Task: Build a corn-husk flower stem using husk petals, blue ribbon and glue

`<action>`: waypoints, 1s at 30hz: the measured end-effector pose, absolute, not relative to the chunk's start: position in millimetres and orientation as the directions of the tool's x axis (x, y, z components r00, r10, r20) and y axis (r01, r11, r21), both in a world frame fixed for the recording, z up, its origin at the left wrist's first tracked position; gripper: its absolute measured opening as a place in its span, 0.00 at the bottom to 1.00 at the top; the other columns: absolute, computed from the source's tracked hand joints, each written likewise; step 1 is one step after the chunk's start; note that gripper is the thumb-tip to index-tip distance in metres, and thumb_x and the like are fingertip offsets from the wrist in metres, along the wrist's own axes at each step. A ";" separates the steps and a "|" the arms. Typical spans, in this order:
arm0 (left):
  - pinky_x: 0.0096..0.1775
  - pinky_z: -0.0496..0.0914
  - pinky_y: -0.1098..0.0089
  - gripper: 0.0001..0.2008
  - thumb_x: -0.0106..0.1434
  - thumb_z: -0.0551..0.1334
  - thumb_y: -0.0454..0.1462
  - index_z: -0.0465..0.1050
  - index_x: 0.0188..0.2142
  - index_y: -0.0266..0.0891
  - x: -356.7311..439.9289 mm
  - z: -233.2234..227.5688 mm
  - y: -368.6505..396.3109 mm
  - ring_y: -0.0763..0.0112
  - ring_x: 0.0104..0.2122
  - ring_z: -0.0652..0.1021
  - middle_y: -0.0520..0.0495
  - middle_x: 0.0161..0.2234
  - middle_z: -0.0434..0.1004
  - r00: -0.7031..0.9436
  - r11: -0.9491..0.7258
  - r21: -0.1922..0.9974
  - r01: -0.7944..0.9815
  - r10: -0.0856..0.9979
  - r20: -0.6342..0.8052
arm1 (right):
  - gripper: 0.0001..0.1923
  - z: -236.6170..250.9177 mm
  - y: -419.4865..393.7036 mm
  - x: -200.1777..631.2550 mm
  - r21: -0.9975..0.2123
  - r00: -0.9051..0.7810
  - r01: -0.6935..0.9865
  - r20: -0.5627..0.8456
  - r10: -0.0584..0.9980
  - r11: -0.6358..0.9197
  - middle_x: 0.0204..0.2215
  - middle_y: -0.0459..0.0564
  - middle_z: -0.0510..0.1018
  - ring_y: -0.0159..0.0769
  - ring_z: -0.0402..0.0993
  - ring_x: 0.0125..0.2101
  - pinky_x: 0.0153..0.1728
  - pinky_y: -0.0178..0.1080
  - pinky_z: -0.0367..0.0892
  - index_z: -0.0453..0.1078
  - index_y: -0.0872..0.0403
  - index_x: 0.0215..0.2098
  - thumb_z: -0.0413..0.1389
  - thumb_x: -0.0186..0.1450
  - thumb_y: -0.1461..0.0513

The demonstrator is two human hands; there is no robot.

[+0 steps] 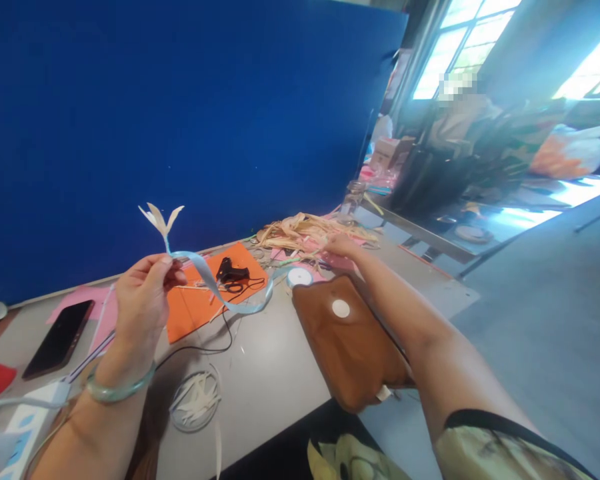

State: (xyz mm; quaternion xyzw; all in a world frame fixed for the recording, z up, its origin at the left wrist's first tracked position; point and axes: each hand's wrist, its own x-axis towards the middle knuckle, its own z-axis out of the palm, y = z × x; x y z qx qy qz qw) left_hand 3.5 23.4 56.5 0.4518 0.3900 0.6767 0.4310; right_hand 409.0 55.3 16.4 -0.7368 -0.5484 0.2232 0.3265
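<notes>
The left hand (143,297) was raised above the grey table (275,373), its fingers closed in a pinch around the stem of a small straw flower (161,220) whose pale petals fanned out just above the fingertips. A light blue ribbon (230,297) ran from that pinch, sagging in a loop over the orange sheet (195,310) toward the ribbon spool (299,277). The right hand (337,245) was stretched far forward to the heap of dried husk strips (305,232), resting on its near edge; whether its fingers had closed on a strip could not be told. A black glue gun (231,272) lay on the orange sheet, a brown pouch (347,347) lay beside the right forearm, and a black phone (59,338) lay to the left. The work seemed to be at the stem-wrapping stage, with the ribbon begun at the flower's base. The next move would likely call for drawing one strip free of the heap while keeping the pinch firm so the ribbon did not slacken.
</notes>
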 end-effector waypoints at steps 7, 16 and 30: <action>0.24 0.72 0.75 0.07 0.52 0.68 0.38 0.75 0.26 0.36 9.5 56.0 22.2 0.78 0.18 0.74 0.52 0.22 0.77 -0.194 -0.287 0.934 -0.213 0.949 0.247 | 0.05 52.8 69.2 393.2 -0.792 0.295 0.595 0.058 0.954 -0.136 0.16 0.45 0.71 0.24 0.59 0.16 0.19 0.30 0.55 0.70 0.59 0.24 0.59 0.58 0.65; 0.28 0.74 0.74 0.12 0.53 0.71 0.42 0.76 0.29 0.35 18.3 48.7 20.8 0.76 0.21 0.77 0.50 0.24 0.79 -0.176 -0.298 0.938 -0.176 0.947 0.268 | 0.13 87.9 33.0 228.6 -0.963 -0.357 -0.036 0.263 0.896 0.269 0.21 0.46 0.77 0.23 0.62 0.15 0.15 0.31 0.55 0.73 0.56 0.30 0.67 0.55 0.56; 0.34 0.76 0.71 0.11 0.55 0.70 0.42 0.79 0.31 0.35 25.2 45.9 16.2 0.73 0.26 0.79 0.49 0.26 0.80 -0.132 -0.285 0.926 -0.247 0.957 0.259 | 0.16 71.0 50.4 173.0 -0.947 -0.300 -0.206 0.302 0.905 0.248 0.19 0.41 0.68 0.23 0.58 0.19 0.19 0.31 0.52 0.72 0.57 0.30 0.67 0.54 0.54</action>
